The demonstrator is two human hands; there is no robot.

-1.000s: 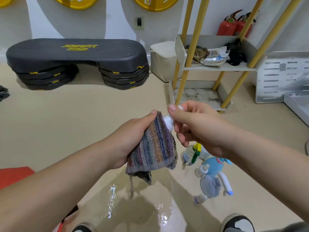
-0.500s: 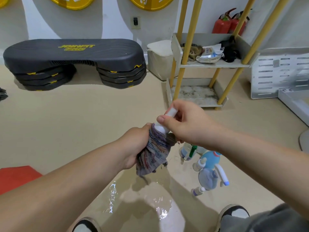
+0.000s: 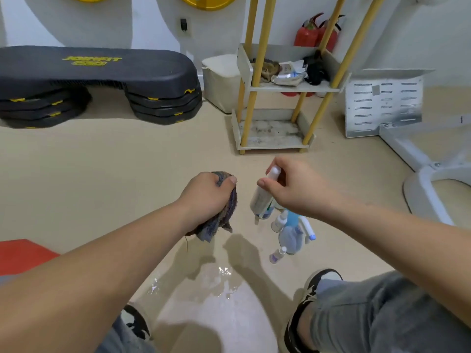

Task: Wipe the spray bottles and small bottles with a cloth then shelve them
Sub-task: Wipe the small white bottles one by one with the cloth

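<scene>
Your left hand [image 3: 207, 197] grips the bunched cloth [image 3: 224, 215]; your right hand [image 3: 293, 187] pinches a small bottle [image 3: 261, 197] (held apart, over the floor).

Counted: one left hand [image 3: 206, 197], one right hand [image 3: 293, 189], one striped cloth [image 3: 224, 217], one small bottle [image 3: 260, 200] in hand, at least three floor bottles [image 3: 290, 235], two fire extinguishers [image 3: 305, 36], one shelf rack [image 3: 270, 146], one step platform [image 3: 96, 70], two shoes [image 3: 318, 281]

The shelf rack [image 3: 277, 138] stands beyond the bottles on the floor [image 3: 290, 233], the step platform [image 3: 96, 77] at its left.
</scene>
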